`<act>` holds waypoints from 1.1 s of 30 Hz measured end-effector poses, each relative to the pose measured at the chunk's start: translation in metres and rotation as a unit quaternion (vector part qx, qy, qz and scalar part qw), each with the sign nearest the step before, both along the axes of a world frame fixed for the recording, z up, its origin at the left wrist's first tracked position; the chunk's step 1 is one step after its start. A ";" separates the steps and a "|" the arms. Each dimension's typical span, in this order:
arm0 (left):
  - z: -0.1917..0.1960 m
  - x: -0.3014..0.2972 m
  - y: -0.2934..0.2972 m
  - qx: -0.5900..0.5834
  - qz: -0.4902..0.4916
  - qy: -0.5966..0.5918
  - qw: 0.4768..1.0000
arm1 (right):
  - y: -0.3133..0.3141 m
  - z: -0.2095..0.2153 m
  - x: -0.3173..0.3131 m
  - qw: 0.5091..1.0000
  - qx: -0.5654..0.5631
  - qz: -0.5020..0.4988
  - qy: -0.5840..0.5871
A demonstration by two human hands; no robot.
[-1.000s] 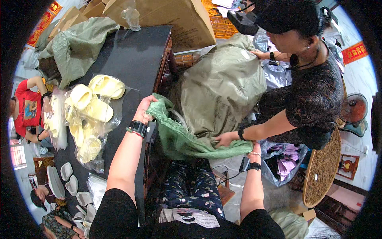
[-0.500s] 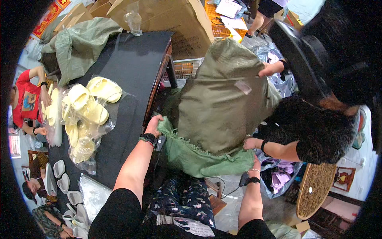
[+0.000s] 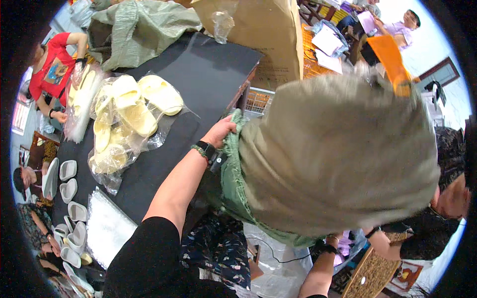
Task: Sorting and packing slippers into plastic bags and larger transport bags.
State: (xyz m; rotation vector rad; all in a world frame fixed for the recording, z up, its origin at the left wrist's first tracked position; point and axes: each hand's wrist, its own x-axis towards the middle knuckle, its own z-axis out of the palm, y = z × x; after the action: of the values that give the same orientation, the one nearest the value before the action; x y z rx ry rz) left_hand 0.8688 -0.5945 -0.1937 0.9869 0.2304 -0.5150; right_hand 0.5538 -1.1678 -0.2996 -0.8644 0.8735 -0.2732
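Lifting is the step in hand: the big olive-green woven sack (image 3: 338, 154) hangs beside the black desk (image 3: 198, 89), its frayed mouth clenched in the left hand (image 3: 221, 131). The right hand's grip under the sack cannot be told. A firmer hold underneath seems needed next.

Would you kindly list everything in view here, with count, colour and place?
Woven sack: one, olive green, large and bulging, centre right, raised off the table.
Table: one, black top, upper left.
Slippers in clear plastic bags: several, pale yellow, on the table's left part.
Cardboard box: one, brown, at the table's far end.
Second sack: one, green, crumpled, top left.
Shoe soles: several, white-grey, far left.
Co-worker's hand: one, under the sack's lower right.
Other people: several, at the left edge and top right.
Left hand: fingers grip the sack's frayed mouth.
Right hand: under the sack's lower edge, mostly hidden.
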 end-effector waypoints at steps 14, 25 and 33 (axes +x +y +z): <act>-0.055 -0.198 0.057 0.048 -0.159 0.139 0.976 | 0.151 0.201 0.022 0.431 -0.027 0.860 -0.271; -0.188 -0.160 0.051 0.478 0.031 0.101 0.872 | 0.240 0.158 0.250 0.260 -0.073 0.955 -0.119; -0.182 -0.128 0.017 0.345 -0.045 0.308 0.885 | 0.237 0.102 0.423 0.279 -0.357 0.891 0.040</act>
State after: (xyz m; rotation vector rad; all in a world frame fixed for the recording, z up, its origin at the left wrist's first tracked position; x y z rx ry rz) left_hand 0.7407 -0.5780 -0.3759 1.5085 0.9965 -0.8566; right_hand 0.9764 -0.9311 -0.1979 -2.1778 -0.7336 1.5694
